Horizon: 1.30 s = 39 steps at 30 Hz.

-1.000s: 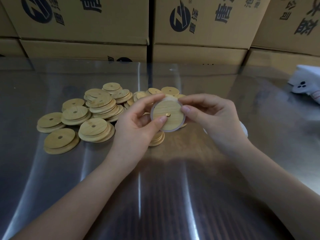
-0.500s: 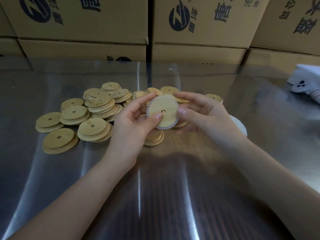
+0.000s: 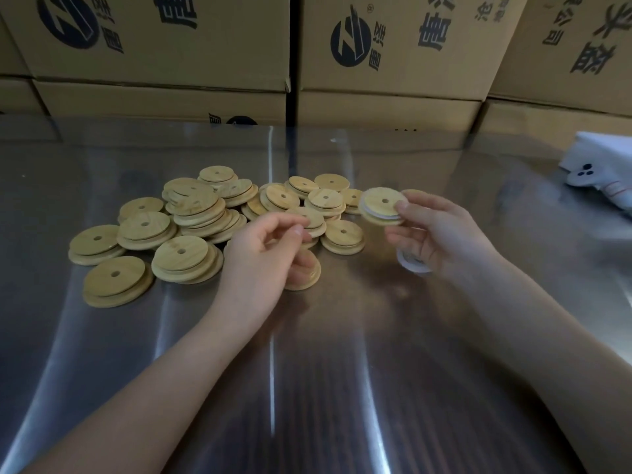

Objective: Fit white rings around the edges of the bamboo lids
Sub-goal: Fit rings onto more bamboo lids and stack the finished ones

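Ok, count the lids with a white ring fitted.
1: the lid in the right hand, right of the pile. More may be hidden behind that hand.

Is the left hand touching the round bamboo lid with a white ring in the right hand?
Apart. The head view shows a clear gap between the left hand and the round bamboo lid with a white ring, held by the right hand.

A packing or warehouse workroom: printed cardboard cartons stand stacked in a wall along the far edge of a shiny metal worktable, and loose bamboo lids lie heaped in bulk left of centre.
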Motion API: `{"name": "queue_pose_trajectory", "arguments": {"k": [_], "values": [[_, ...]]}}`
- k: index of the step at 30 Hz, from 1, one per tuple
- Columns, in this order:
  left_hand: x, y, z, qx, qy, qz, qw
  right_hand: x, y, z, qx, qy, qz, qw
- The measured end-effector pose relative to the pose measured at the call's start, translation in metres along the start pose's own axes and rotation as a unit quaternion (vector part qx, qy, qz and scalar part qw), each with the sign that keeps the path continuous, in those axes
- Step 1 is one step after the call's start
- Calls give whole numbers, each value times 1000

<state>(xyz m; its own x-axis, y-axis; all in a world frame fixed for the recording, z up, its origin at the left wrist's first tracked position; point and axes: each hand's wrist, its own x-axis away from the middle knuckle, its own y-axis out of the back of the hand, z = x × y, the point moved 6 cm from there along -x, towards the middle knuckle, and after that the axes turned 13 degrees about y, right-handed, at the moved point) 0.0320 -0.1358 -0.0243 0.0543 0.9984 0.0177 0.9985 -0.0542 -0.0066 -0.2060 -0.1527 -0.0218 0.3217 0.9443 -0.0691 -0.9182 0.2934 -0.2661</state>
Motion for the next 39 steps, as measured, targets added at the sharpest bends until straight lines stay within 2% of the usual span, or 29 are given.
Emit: {"name": "queue_pose_trajectory", "arguments": {"k": [4, 7, 12, 17, 22, 25, 30, 34, 39], "values": [[1, -4, -1, -104, -45, -1, 994, -15, 17, -3, 26, 2, -51, 998], [3, -9, -1, -182, -71, 4, 981, -28, 21, -2, 98, -2, -66, 993], [5, -13, 0, -243, -95, 26, 965, -49, 16, -2, 241, -74, -50, 966], [4, -13, 3, -266, -101, 39, 958, -63, 15, 6, 306, -122, -38, 943], [3, -15, 6, -273, -99, 48, 956, -71, 24, 10, 294, -148, -68, 942], [2, -15, 7, -275, -100, 48, 955, -72, 27, 13, 269, -129, -112, 948], [3, -15, 6, -282, -105, 48, 953, -70, 27, 13, 238, -96, -121, 959], [3, -15, 6, -284, -104, 47, 952, -70, 26, 9, 226, -88, -113, 964], [3, -15, 5, -294, -103, 50, 949, -63, 16, 6, 268, -47, -76, 959]]}}
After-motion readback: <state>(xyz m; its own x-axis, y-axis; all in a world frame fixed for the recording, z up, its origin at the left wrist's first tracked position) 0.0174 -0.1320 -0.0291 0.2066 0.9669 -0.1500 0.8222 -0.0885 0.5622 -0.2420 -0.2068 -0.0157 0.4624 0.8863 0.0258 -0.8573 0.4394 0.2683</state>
